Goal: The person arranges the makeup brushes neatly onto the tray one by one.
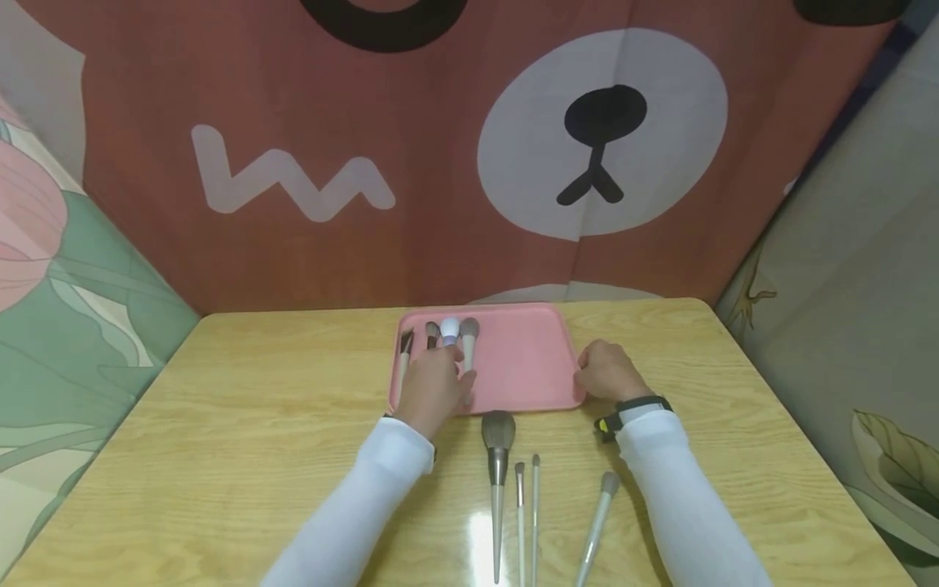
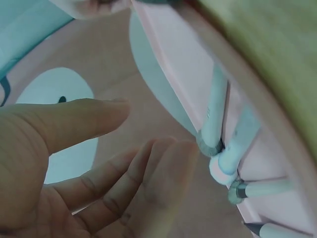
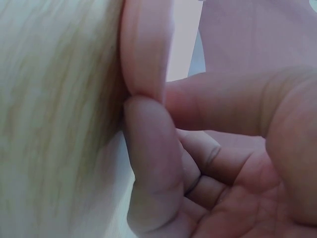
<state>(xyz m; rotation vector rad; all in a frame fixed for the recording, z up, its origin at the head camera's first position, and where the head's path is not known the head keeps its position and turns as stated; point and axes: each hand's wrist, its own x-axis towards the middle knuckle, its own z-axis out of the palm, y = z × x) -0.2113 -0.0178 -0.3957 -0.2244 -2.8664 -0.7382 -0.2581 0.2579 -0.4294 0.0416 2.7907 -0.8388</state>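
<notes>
A pink tray (image 1: 524, 359) lies on the table with several makeup brushes side by side in its left half. Among them are a white-tipped brush (image 1: 450, 328), a grey-tipped brush (image 1: 469, 328) and a dark flat brush (image 1: 407, 341) at the left. My left hand (image 1: 431, 387) hovers over their handles. In the left wrist view, its thumb and fingers (image 2: 111, 196) stand apart with nothing between them. At the tray's right side, my right hand (image 1: 610, 371) pinches the rim (image 3: 146, 49) between thumb and index finger, as the right wrist view shows.
On the table (image 1: 257, 424) in front of the tray lie a large fluffy brush (image 1: 498, 444), two thin brushes (image 1: 521, 497) and an angled brush (image 1: 601, 509) farther right. A printed bear cloth (image 1: 440, 253) hangs behind the table's back edge.
</notes>
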